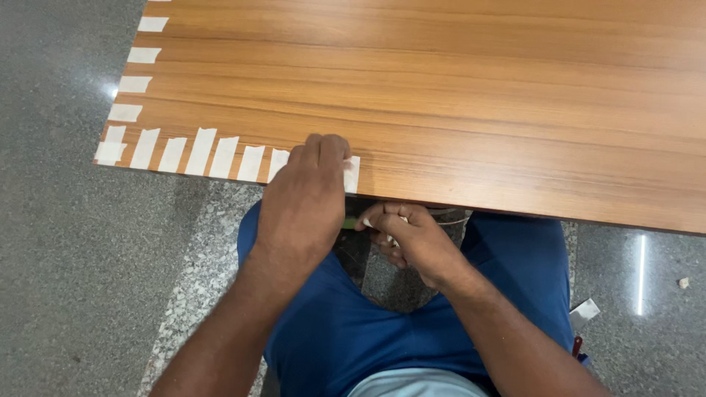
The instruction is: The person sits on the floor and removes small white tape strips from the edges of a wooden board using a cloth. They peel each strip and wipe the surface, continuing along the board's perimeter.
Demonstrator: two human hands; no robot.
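Fingertips of my left hand press flat on a strip of white tape at the near edge of the wooden table, pinning it rather than gripping it. My right hand sits just under that edge, curled closed around something small and pale with a green bit showing; I cannot tell what it is. To the left, a row of tape strips runs along the near edge to the near-left corner, then up the left edge. I judge this strip is being smoothed down; the next strip calls for matching spacing further right.
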